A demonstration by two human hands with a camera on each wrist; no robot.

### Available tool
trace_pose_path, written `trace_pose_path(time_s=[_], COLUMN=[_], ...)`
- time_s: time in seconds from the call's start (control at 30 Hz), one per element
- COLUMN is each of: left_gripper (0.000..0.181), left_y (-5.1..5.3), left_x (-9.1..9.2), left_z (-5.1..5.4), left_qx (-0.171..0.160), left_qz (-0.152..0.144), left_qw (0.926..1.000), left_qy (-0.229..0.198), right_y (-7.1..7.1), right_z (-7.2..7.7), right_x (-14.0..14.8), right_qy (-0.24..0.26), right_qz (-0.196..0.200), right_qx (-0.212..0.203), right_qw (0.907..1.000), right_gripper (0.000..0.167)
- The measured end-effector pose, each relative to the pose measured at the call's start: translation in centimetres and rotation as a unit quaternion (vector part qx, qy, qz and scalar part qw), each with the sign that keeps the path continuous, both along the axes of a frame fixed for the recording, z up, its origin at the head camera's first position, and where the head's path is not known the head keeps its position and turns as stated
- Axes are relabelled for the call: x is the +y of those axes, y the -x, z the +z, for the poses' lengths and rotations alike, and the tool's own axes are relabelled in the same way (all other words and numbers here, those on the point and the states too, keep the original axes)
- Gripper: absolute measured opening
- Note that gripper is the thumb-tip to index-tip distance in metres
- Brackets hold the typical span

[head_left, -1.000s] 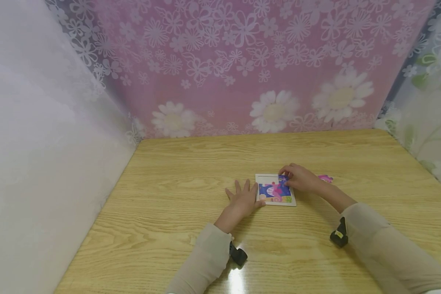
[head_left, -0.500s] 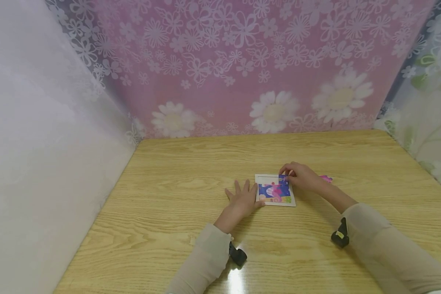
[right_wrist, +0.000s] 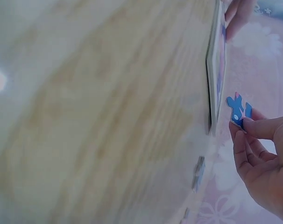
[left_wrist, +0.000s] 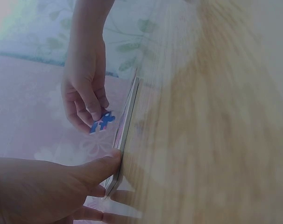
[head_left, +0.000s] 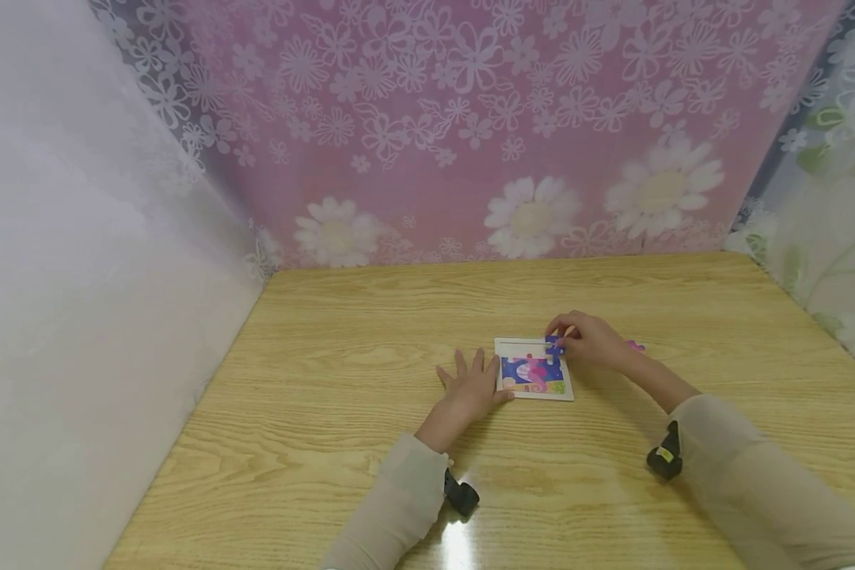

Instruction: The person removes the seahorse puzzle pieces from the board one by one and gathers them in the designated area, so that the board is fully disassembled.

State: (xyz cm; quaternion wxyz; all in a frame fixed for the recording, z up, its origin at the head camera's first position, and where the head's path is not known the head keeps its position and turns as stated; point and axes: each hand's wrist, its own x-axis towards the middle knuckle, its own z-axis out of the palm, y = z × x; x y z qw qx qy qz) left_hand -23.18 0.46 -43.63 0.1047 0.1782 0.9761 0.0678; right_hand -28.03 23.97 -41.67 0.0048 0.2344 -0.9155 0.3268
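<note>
While the left hand (head_left: 470, 389) steadies the tray (head_left: 520, 348) with its fingers spread and straight, the right hand (head_left: 590, 340) pinches a blue piece (head_left: 554, 345) between thumb and fingertips. Both wrist views show that piece just in front of the right fingertips, raised off the tray and not touching it. The tray lies flat on the counter (head_left: 328, 356), directly to the right of the left hand, whose thumb presses its near edge. Joined pieces (head_left: 534, 374) fill the part of the tray nearest the person, below and to the left of the right hand; the strip farther off, left of the right fingertips, shows bare white. A pink piece (head_left: 636, 346) rests on the counter past the right wrist, partly hidden by the forearm.

The blue piece looks thin and stiff, probably card, so it should feel very light and bend little, though its narrow knobs may crease if forced. Its printed face may be a little slick. The best hold seems to be a light pinch at an outer edge, leaving the knobs free, much as the right hand has it.
</note>
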Motion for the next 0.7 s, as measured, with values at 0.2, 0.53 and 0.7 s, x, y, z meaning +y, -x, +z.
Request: trace_pose_path(time_s=[0.2, 0.53, 0.7], left_gripper=[0.068, 0.068, 0.068], left_y=[0.0, 0.0, 0.0], left_x=[0.0, 0.0, -0.1], left_z=[0.0, 0.0, 0.0], left_qx=[-0.003, -0.003, -0.003], left_qz=[0.0, -0.002, -0.006], left_qw=[1.0, 0.9999, 0.9998], left_qy=[-0.008, -0.016, -0.018], right_y=[0.1, -0.5, -0.8], right_z=[0.9, 2.0, 2.4], right_x=[1.3, 3.3, 4.3], right_qy=[-0.007, -0.017, -0.025], right_qz=[0.01, -0.004, -0.01], right_qx=[0.019, 0.011, 0.013], right_qw=[0.9997, 0.9998, 0.9996], right_gripper=[0.018, 0.017, 0.016])
